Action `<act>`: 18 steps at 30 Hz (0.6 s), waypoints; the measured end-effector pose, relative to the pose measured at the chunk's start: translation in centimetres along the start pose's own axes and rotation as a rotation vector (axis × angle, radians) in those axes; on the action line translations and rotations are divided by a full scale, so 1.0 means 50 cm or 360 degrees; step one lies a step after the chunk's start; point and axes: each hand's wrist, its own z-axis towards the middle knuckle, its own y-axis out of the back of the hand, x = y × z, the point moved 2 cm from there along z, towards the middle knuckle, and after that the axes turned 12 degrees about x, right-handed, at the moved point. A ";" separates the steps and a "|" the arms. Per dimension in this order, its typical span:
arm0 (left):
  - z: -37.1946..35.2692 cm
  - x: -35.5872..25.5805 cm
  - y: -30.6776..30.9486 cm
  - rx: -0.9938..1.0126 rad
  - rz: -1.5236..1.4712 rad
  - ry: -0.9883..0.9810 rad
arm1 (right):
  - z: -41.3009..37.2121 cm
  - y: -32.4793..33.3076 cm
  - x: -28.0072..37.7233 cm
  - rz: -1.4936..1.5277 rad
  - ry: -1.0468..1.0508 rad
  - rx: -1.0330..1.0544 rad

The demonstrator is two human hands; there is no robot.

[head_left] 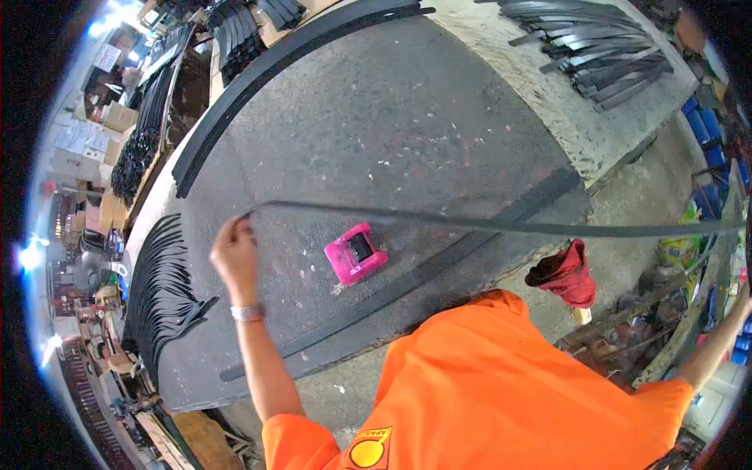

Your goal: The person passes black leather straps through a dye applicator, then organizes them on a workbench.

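My left hand (233,254) is closed, its fingers pinching one end of a long, thin black strip (439,218). The strip stretches above the table to the right edge of the view, bowing slightly. Far out on the right, my right hand (742,298) shows only in part at the dark rim, and its fingers are hidden. Below the strip, a pink holder with a black middle (356,254) sits on the dark grey tabletop (329,133). A wider black strip (415,286) lies diagonally along the table's near side.
Fanned black strips (160,282) lie at the table's left edge. Longer dark strips (266,74) curve along the far side, and another pile (595,51) rests at the upper right. A red cloth (568,278) hangs near the front edge. Shelves and clutter stand around.
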 end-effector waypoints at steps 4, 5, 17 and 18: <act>0.014 0.147 0.203 -0.0381 -0.1376 0.0456 | 0.083 -0.204 0.239 0.0815 -0.0381 0.0454; 0.013 0.213 0.247 -0.0481 -0.1454 0.0445 | 0.093 -0.216 0.345 0.1883 -0.0591 0.0506; -0.284 0.908 0.197 -0.0608 -0.2096 0.0647 | -0.088 -0.027 1.299 0.3997 -0.1388 0.1795; -0.306 0.819 0.173 -0.1043 -0.2506 0.0902 | -0.126 -0.027 1.309 0.3979 -0.1464 0.1900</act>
